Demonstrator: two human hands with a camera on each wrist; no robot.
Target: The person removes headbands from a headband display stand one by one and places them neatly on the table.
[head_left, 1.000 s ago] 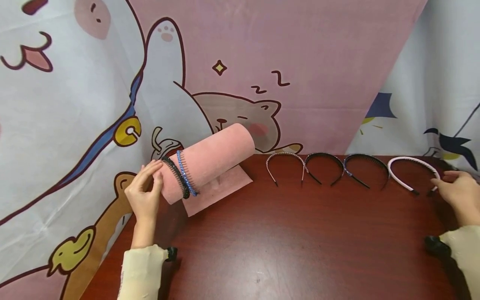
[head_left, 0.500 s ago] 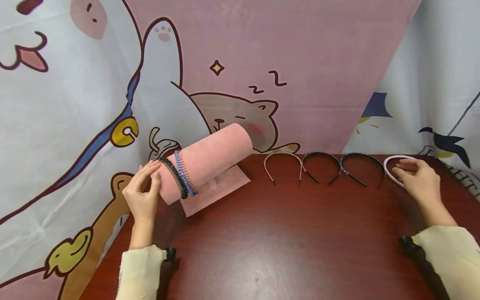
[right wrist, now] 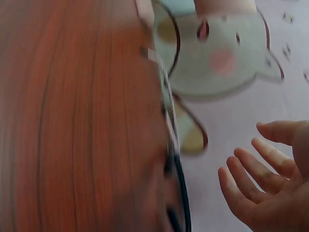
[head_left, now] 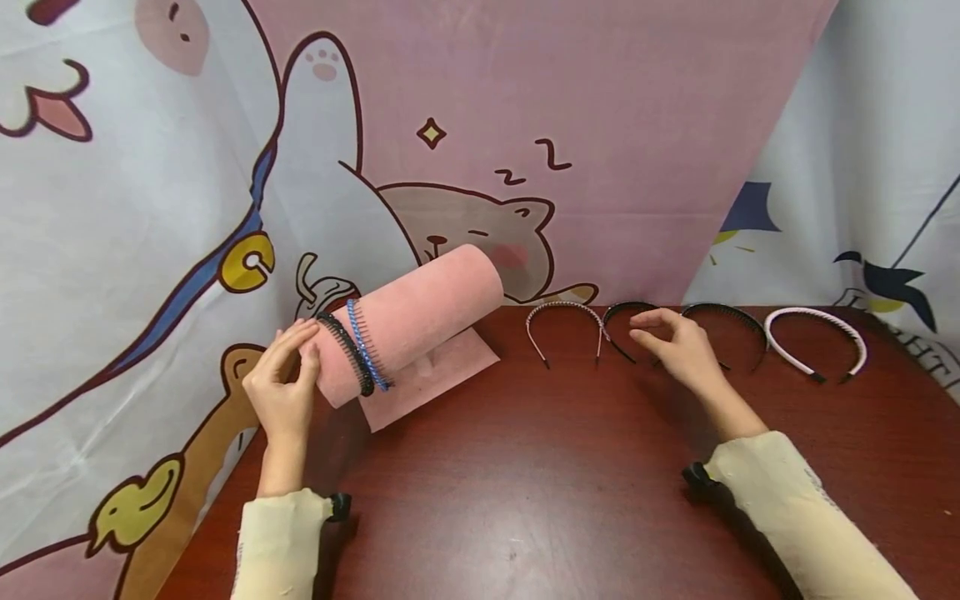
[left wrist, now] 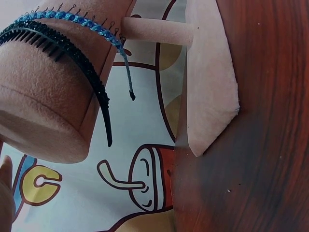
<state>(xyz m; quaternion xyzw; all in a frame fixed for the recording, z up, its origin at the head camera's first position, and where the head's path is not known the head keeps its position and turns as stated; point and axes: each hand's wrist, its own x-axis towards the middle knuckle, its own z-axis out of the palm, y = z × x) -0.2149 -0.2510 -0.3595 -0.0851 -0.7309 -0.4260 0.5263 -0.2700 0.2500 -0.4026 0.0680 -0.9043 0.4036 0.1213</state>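
A pink padded headband stand (head_left: 431, 308), a roll on a flat base (head_left: 427, 387), stands tilted at the left. Around its near end sit a black toothed headband (left wrist: 99, 89) and a braided blue headband (left wrist: 72, 17). My left hand (head_left: 279, 387) touches that near end with fingertips and thumb. My right hand (head_left: 684, 348) holds nothing and hovers in front of the headbands at the table's back edge, fingers loosely bent. It partly covers a black headband (head_left: 630, 305) and a dark headband (head_left: 723, 307) beside it.
A pale beaded headband (head_left: 562, 305) lies at the left of the row, and a white headband (head_left: 813, 312) at its right end. The dark red table (head_left: 525, 483) meets a cartoon-printed cloth (head_left: 637, 125) behind and at the left.
My right hand has swept left along the row, from the white headband to the black one, and the white headband is uncovered again. My left hand stays at the stand's end.
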